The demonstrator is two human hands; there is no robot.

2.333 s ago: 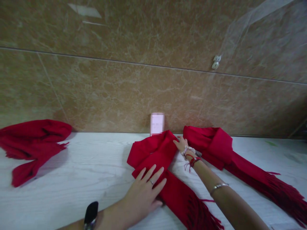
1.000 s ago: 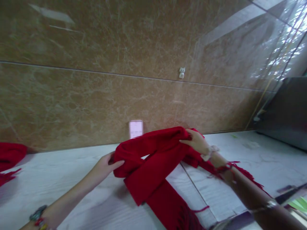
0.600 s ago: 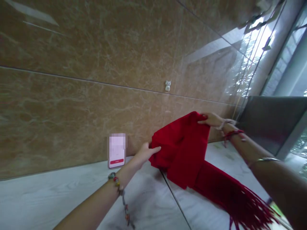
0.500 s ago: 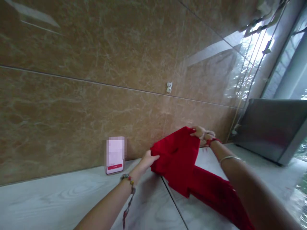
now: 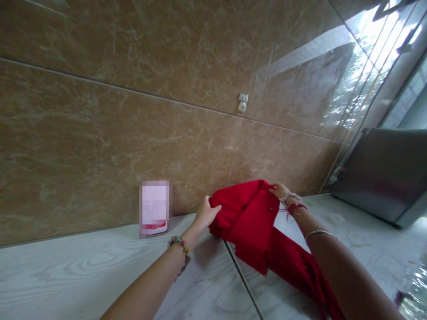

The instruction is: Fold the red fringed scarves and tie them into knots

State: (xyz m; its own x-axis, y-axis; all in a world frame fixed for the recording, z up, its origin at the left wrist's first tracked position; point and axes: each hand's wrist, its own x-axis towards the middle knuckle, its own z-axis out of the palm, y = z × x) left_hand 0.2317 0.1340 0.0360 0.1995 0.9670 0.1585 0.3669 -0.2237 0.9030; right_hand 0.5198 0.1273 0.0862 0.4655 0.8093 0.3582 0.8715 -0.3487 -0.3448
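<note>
A red piece of cloth (image 5: 245,218), with a fringed-looking long end, is stretched between my two hands above a white marbled surface. My left hand (image 5: 207,212) pinches its left edge, thumb on top. At the upper right corner my right hand (image 5: 279,191) grips the cloth with closed fingers. The cloth's long tail (image 5: 296,264) runs down to the right and passes beneath my right forearm. Part of the tail is hidden by that arm.
A phone (image 5: 155,206) with a blurred screen leans against the brown marbled wall (image 5: 116,142). A small white cat-shaped piece (image 5: 243,102) sits on the wall. At the right stands a grey box-like thing (image 5: 383,173). Clear plastic (image 5: 415,289) lies at the lower right.
The view has shifted slightly. Both hands keep hold of the red cloth, whose upper part now looks flatter and a little more spread, with a fold line showing.
</note>
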